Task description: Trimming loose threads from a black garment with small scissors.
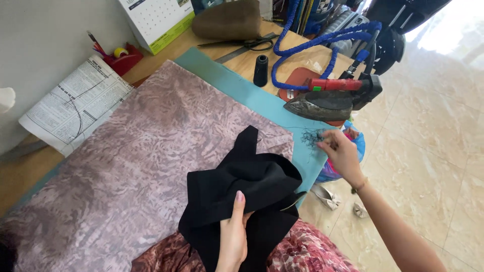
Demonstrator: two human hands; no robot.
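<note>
Black fabric point(242, 186) lies bunched at the near edge of a mauve patterned cloth point(126, 166) covering the worktable, with a steam iron point(333, 98) resting beyond; the left hand point(233, 236) grips the fabric, thumb pressed on top. The right hand point(340, 151), fingers pinched, holds a tangle of dark loose threads point(311, 136) at the table's edge; this looks like thread clearing, which calls for a careful pinch.

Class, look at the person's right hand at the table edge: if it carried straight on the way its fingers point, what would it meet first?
The right hand points up-left, so it would likely first meet the tangle of dark threads on the teal cloth, right at its fingertips. Beyond lies the iron, though depth is unclear.
</note>
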